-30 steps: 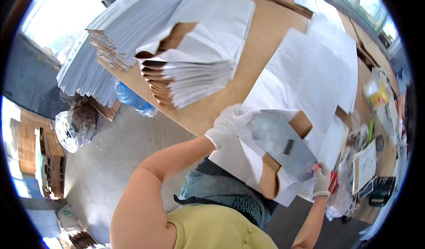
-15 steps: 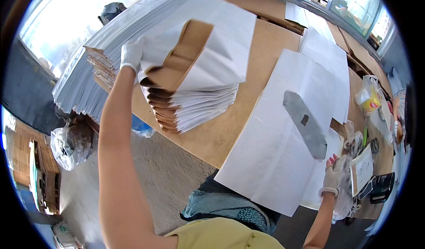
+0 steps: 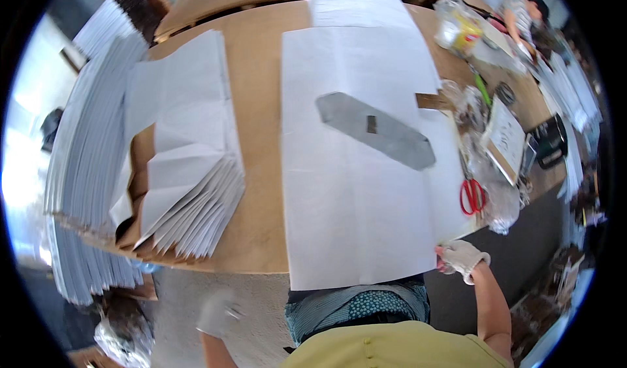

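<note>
A long white paper sheet [image 3: 353, 231] lies in front of me, its near edge reaching my waist. My right hand [image 3: 462, 259], in a white glove with bare fingertips, is closed at the sheet's near right corner, apparently pinching its edge. A grey metal plate [image 3: 385, 131] with pointed ends and a small square hole rests slantwise on the sheet. Low on the left, off the table, my gloved left hand [image 3: 221, 312] is smeared by motion, so its fingers are unclear. Beyond it lies a fanned stack of white paper bags [image 3: 189, 106] with brown insides.
A tall pile of folded white paper [image 3: 91, 139] stands at the far left. Along the right side of the brown table [image 3: 258, 237] are red-handled scissors [image 3: 472, 197], plastic bags, a white card [image 3: 504, 136] and a black container [image 3: 550, 140]. Another person [image 3: 522, 25] sits at the far right.
My left hand has let go of the bag stack and dropped down toward me. The lifted bag now lies flat on the stack. My view has turned right; my right hand is at the sheet's near corner.
</note>
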Demonstrator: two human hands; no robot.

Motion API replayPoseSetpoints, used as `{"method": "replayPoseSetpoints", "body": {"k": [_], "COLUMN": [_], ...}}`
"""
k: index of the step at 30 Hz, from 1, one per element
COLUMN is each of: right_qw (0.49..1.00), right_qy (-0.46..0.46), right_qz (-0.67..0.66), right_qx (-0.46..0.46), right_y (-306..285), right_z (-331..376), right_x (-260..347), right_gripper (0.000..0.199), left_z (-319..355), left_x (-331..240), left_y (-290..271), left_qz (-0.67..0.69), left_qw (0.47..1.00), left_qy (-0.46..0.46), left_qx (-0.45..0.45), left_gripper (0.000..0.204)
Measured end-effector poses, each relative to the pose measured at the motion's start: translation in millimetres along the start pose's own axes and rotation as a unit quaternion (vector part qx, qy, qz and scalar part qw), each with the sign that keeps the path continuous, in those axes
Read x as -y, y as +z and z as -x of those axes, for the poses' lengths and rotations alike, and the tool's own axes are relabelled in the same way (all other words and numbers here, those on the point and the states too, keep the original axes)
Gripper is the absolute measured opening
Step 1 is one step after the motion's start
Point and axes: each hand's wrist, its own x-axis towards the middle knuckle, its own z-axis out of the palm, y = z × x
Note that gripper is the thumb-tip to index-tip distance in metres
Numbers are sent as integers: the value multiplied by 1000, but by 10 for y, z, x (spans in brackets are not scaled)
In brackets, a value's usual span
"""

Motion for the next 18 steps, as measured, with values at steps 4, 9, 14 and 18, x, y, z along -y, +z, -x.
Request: {"method": "replayPoseSetpoints", "body": {"k": [4, 9, 14, 18], "right_qw": [998, 913, 865, 833], "right_qy": [-48, -240, -337, -385], "right_qz": [28, 204, 122, 86], "right_qx": [-35, -260, -352, -388], "right_y": [223, 418, 55, -602], "right_z": [-98, -174, -552, -1209], "right_x": [193, 158, 629, 1352], "right_gripper": [51, 37, 37, 37], "left_z": [-228, -268, -870, -1748], "left_x": [-76, -981, -1212, -1880], "left_y": [1058, 2117, 2418, 3046], "left_qz": [-57, -304, -401, -380], "left_qw": [959, 936, 893, 874], "left_qy": [-41, -108, 201, 299], "left_qx": [275, 139, 34, -55], "left_gripper": [51, 41, 49, 52]}}
